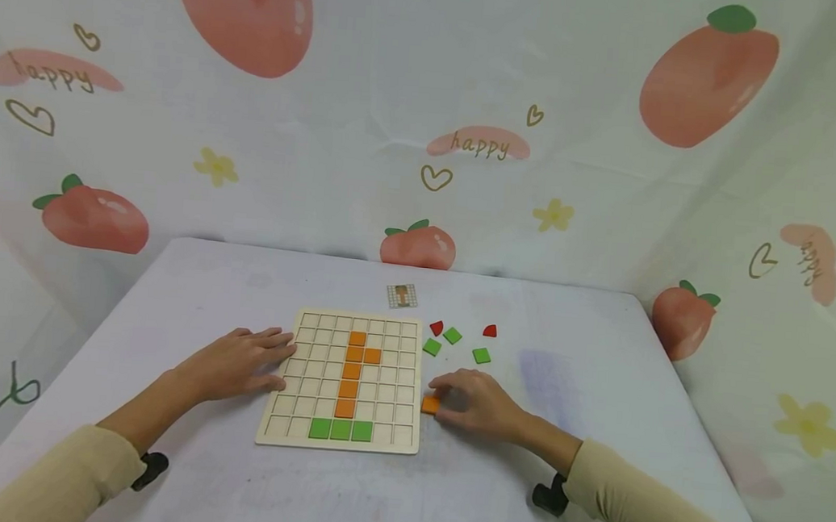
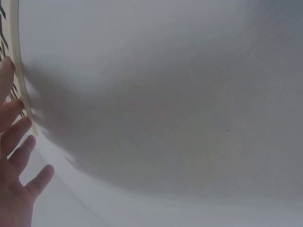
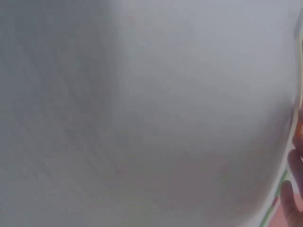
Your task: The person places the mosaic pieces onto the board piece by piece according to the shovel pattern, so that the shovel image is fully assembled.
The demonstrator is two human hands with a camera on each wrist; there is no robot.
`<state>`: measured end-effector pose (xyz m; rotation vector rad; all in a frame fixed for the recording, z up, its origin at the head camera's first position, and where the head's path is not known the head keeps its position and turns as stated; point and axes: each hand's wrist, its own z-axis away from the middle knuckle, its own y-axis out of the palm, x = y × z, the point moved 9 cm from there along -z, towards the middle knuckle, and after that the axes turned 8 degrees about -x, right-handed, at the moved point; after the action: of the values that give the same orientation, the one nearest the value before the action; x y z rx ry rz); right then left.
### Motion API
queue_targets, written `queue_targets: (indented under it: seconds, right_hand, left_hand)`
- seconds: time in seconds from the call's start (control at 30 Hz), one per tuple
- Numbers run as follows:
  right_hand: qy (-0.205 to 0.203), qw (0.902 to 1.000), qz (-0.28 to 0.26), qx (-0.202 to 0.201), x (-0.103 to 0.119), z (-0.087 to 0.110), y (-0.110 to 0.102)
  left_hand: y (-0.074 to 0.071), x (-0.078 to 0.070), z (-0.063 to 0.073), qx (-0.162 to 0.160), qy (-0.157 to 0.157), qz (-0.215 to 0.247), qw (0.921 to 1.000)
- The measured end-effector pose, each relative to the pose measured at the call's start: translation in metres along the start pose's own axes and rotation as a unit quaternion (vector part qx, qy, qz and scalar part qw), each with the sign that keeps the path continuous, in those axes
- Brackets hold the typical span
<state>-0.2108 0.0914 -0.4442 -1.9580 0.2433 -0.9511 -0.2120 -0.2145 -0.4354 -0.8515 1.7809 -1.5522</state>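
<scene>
A pale wooden grid board [image 1: 307, 387] lies on the table. It bears a column of several orange square tiles [image 1: 348, 389], one more orange tile beside that column, and three green tiles [image 1: 341, 429] in the bottom row. My left hand [image 1: 239, 364] rests with extended fingers at the board's left edge; the left wrist view shows its fingers [image 2: 19, 153] touching that edge. Just off the right edge, my right hand [image 1: 477, 403] pinches an orange square tile [image 1: 430, 406] between thumb and fingers. The right wrist view shows only part of that hand [image 3: 294, 189].
Beyond the right hand lie three loose green tiles [image 1: 481, 355] and two red quarter-round pieces [image 1: 490, 331]. A small patterned card [image 1: 403, 295] is behind the board. A printed cloth backdrop [image 1: 352, 167] rises behind the table.
</scene>
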Motion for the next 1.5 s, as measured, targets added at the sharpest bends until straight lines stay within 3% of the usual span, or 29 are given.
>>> queue_targets:
  seconds: [0.3, 0.73, 1.13, 1.5]
  right_hand:
    - [-0.029, 0.9992, -0.004, -0.026, 0.007, -0.021, -0.006]
    - [-0.058, 0.9978, -0.012, -0.028, 0.041, -0.082, 0.023]
    - [-0.03, 0.9993, 0.019, 0.006, 0.055, -0.122, 0.056]
    - [-0.026, 0.9971, 0.071, 0.005, 0.051, -0.138, 0.065]
  left_hand:
    - [0.0, 0.001, 0.001, 0.001, 0.001, -0.004, 1.0]
    - [0.0, 0.001, 0.002, 0.002, -0.005, 0.001, 1.0]
    - [0.001, 0.0, 0.002, -0.003, -0.006, 0.008, 1.0]
    - [0.004, 0.002, 0.001, 0.002, -0.007, 0.004, 1.0]
